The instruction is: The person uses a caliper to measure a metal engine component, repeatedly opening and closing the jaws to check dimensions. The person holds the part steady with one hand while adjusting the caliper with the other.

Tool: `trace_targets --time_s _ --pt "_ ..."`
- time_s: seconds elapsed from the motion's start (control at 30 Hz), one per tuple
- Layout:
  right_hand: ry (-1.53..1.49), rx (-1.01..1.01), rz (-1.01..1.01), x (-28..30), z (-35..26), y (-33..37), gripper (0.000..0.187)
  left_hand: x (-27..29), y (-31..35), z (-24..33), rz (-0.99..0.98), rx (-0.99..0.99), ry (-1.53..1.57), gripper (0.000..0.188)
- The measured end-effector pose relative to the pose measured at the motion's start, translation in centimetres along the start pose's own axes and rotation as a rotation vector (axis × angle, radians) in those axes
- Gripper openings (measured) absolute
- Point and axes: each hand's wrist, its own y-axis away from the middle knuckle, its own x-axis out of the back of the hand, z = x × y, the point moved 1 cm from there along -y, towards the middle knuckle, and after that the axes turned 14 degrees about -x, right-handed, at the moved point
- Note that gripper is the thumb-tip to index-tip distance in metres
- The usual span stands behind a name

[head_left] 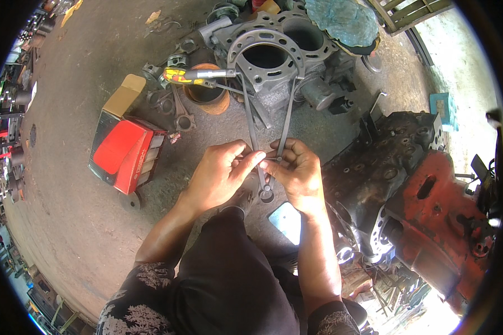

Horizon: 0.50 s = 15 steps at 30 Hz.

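A long-legged metal spring caliper (250, 120) lies between my hands, its round joint toward me and its legs spreading away. The far ends of the legs reach the near side of a grey engine block (271, 22) with large round bores. My left hand (221, 173) is closed, thumb and fingers pinching near the left leg and the thin cross screw. My right hand (297, 173) is closed around the right leg at the screw's other end. The fingertips of both hands almost meet, hiding most of the screw.
A yellow-and-red-handled tool (193, 75) lies across a rusty cylinder liner (215, 105). An open red box (131, 148) stands left, near several connecting rods (183, 114). Right are a dark oily engine casting (374, 162) and a red metal housing (430, 223). A pale blue piece (286, 221) lies nearby.
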Motion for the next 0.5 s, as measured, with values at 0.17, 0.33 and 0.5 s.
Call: trace_targets --time_s 0.17,0.33,0.5 --pt "-0.006 -0.005 0.008 -0.04 -0.01 -0.03 0.037 -0.02 -0.02 -0.12 0.006 -0.016 0.004 0.029" --pt "0.021 -0.02 0.013 0.02 -0.16 -0.07 0.038 -0.3 -0.13 -0.45 0.039 -0.024 0.005 0.035" --pt "0.034 -0.025 0.014 0.07 -0.15 0.02 0.039 -0.08 -0.01 -0.51 -0.014 0.025 -0.01 0.029"
